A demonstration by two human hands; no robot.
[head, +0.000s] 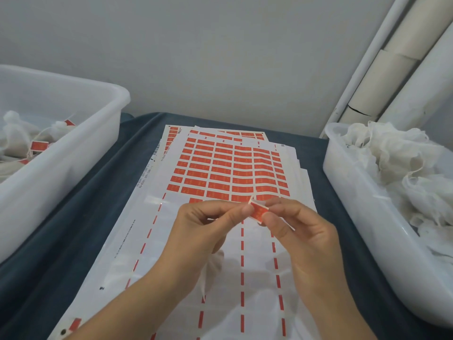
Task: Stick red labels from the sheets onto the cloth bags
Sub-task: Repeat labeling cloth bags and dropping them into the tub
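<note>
A small red label (258, 212) is held above the sheets between both hands. My left hand (208, 231) pinches its left edge and my right hand (301, 234) pinches its right side. A small white cloth bag (213, 268) hangs below my left hand, partly hidden by the palm. The top label sheet (230, 173) lies on the table in front of me, with rows of red labels on its far half and bare backing with red dashes on its near half.
A white bin (81, 153) at the left holds cloth bags with red labels on them. A white bin (355, 192) at the right holds a heap of plain cloth bags (402, 163). A dark cloth (103, 182) covers the table. Pipes stand at the back right.
</note>
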